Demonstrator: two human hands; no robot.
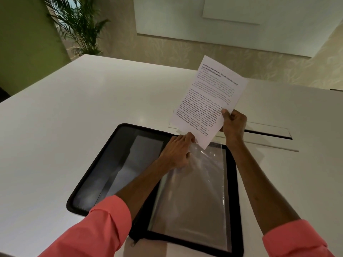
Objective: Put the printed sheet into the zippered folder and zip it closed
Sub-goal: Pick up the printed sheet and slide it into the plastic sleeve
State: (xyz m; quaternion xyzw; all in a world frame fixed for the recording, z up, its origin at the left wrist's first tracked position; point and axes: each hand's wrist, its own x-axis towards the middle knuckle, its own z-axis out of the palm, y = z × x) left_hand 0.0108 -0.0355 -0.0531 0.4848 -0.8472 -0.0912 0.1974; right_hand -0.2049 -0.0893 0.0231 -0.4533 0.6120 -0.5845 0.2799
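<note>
A black zippered folder (104,169) lies open flat on the white table. Its right half carries clear plastic sleeves (196,197). My left hand (176,151) grips the top edge of a clear sleeve and lifts it apart. My right hand (233,123) pinches the lower right side of the printed sheet (207,102), a white page of black text held tilted above the folder's far edge. The sheet's bottom corner touches the sleeve opening next to my left fingers.
The white table (74,108) stretches far to the left and back. A cable slot with a flap (269,132) runs across it behind my right hand. A potted palm (81,25) stands by the wall beyond the table.
</note>
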